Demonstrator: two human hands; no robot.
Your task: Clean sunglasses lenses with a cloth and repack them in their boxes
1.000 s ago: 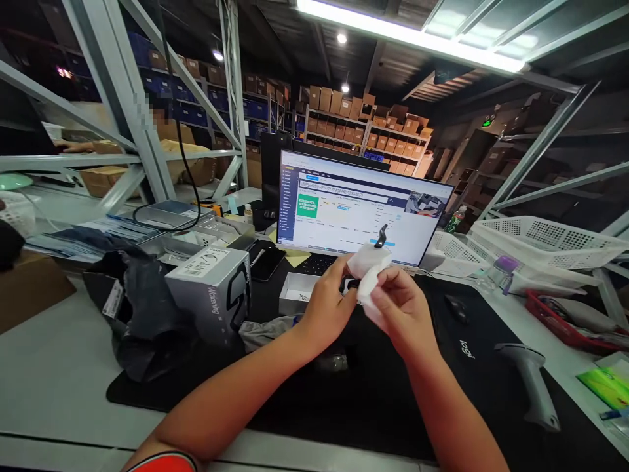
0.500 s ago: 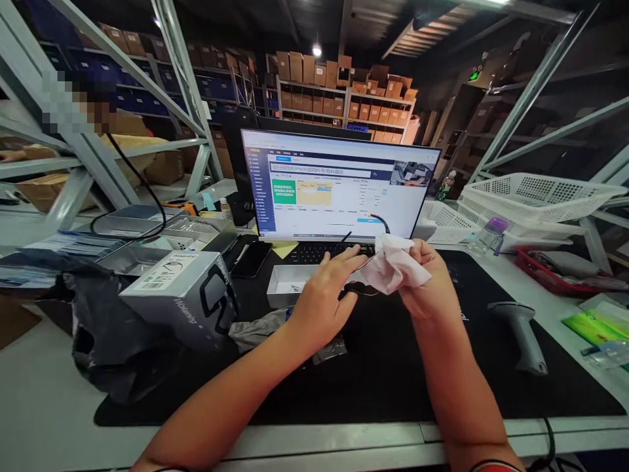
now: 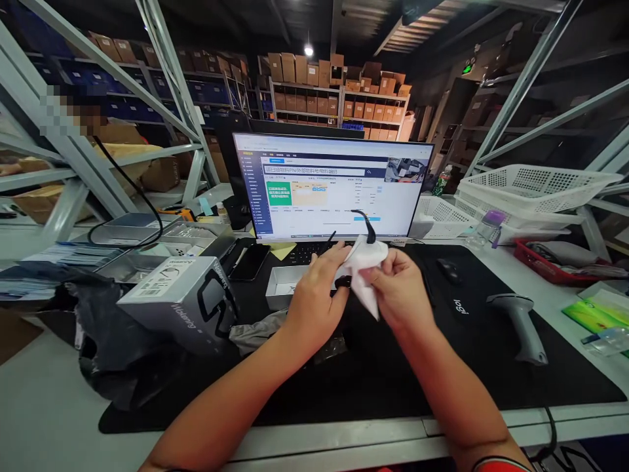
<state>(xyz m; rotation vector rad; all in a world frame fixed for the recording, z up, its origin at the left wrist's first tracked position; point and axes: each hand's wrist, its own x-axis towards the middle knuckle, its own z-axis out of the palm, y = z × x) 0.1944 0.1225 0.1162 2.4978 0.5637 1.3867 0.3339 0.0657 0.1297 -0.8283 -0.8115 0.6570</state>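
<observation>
Both hands meet above the black desk mat point(image 3: 393, 373), in front of the monitor point(image 3: 329, 187). My right hand point(image 3: 400, 295) is closed on a white cloth point(image 3: 363, 265) wrapped round a thin black item whose curved end point(image 3: 368, 229) sticks up out of it. My left hand point(image 3: 314, 298) pinches the same black item at its lower end point(image 3: 344, 283), fingers touching the cloth. A small open white box point(image 3: 282, 285) lies just behind my left hand.
A grey product box point(image 3: 181, 301) sits on a black plastic bag point(image 3: 113, 354) at left. A phone point(image 3: 250, 261), keyboard point(image 3: 307, 252), mouse point(image 3: 448, 270) and barcode scanner point(image 3: 521, 324) lie on the mat. White baskets point(image 3: 531, 190) stack at right. Metal racking stands around.
The hands have come back together: the cloth, spread loosely in my right hand half a second ago, is bunched round the black item again. The view has tilted down since one second ago.
</observation>
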